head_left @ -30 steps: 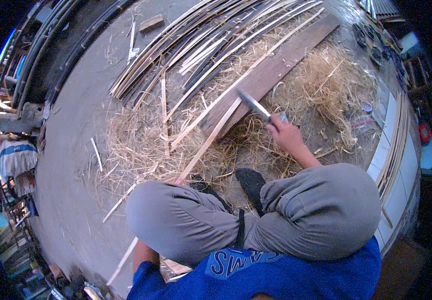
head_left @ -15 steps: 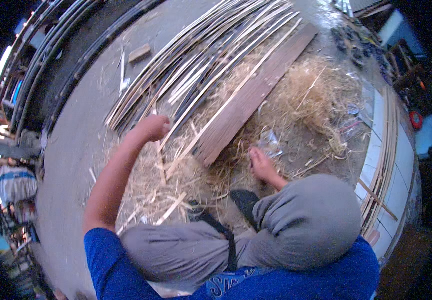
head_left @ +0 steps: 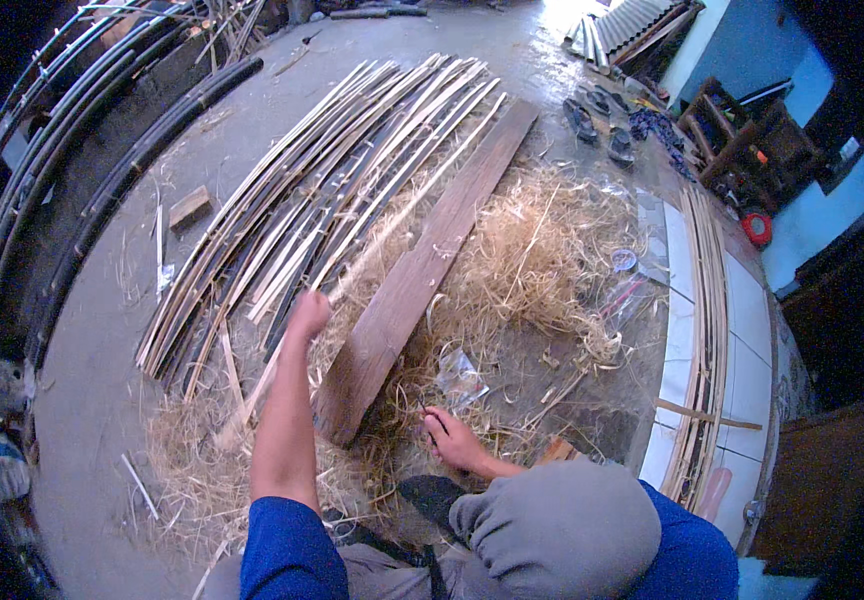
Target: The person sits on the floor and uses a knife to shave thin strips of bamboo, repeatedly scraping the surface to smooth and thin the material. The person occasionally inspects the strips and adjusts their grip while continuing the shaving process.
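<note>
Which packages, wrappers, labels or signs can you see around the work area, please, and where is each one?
Clear plastic bag: crumpled, see-through, on the shavings just beyond the right hand, beside the brown plank.
Clear plastic wrapper: flat, see-through with a reddish strip, on the floor right of the shavings, near the white tiles.
No signs or screens in view.

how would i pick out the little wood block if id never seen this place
Start at the long dark plank lying slantwise on the concrete floor, then cross the fan of bamboo strips to its left. Past their outer edge, alone on bare floor, lies the wood block. It is short, flat and squared, unlike the long thin strips and loose shavings.
</note>
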`<state>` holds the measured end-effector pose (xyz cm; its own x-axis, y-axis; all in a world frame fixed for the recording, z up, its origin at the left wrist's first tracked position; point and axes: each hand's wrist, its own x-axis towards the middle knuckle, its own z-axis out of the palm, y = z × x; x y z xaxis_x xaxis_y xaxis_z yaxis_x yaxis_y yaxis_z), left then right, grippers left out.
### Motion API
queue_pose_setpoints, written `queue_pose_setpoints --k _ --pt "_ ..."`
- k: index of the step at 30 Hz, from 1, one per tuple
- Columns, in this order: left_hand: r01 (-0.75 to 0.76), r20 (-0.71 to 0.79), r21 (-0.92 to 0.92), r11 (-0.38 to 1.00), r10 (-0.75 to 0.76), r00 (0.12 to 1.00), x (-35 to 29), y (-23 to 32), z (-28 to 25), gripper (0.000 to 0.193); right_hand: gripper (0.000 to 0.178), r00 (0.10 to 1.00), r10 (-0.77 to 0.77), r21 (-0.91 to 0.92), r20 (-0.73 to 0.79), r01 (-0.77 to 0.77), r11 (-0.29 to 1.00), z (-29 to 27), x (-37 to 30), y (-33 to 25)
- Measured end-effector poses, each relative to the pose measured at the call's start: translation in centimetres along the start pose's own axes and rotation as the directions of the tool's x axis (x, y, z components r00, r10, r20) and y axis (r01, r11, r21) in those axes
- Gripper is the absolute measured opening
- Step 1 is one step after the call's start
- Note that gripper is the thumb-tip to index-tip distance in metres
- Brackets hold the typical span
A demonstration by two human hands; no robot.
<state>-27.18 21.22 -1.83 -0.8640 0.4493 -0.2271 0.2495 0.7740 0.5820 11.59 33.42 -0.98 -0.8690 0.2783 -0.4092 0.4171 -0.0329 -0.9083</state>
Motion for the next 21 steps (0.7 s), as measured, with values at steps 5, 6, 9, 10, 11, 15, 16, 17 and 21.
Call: queue_pose_setpoints --k 5,6,9,10,11,15,16,17,21 --pt "-0.184 -0.462 0.018 0.983 0.172 0.870 -5.0 12.8 -9.3 0.039 0.044 1.000 -0.014 -0.176 -0.022 0.010 0.984 -1.4 -1.5 -3.5" --pt "-0.202 -0.423 -0.001 0.979 0.183 0.887 -4.5 12.9 -9.4 0.038 0.047 1.000 0.003 -0.245 0.020 0.002 0.969 -1.3 -1.6 -4.5" --pt "-0.181 -0.163 -0.438 0.880 0.120 0.979 -3.6 12.9 -6.8 0.035 0.049 0.921 -0.331 -0.445 0.206 0.389 0.807 -0.3 -0.6 -3.0" --pt "-0.114 -0.087 -0.287 0.951 0.093 0.992 -3.2 13.4 -5.4 0.033 0.046 0.822 -0.469 -0.450 0.324 0.570 0.687 0.0 -0.2 -2.6" --pt "-0.023 0.046 -0.419 0.908 0.047 0.998 -3.7 15.1 -3.0 0.033 0.048 0.829 -0.381 -0.466 0.410 0.549 0.694 -0.2 -0.5 -3.5" --pt "0.033 0.052 -0.317 0.948 -0.017 0.999 -4.0 12.4 6.5 0.032 0.050 0.697 -0.163 -0.363 0.699 0.541 0.758 2.1 -3.1 -6.6" --pt "0.012 -0.031 -0.070 0.997 -0.014 0.999 -4.9 12.3 7.6 0.031 0.050 0.665 -0.151 -0.311 0.732 0.522 0.795 2.4 -3.1 -6.0" --pt "0.021 -0.051 -0.136 0.991 -0.028 0.998 -5.1 12.9 8.3 0.032 0.048 0.693 -0.050 -0.345 0.719 0.419 0.840 2.1 -2.9 -5.3" --pt "0.050 -0.104 -0.287 0.957 -0.083 0.991 -6.0 14.7 8.1 0.035 0.042 0.873 -0.135 -0.287 0.469 0.296 0.911 -0.5 1.4 -4.7"
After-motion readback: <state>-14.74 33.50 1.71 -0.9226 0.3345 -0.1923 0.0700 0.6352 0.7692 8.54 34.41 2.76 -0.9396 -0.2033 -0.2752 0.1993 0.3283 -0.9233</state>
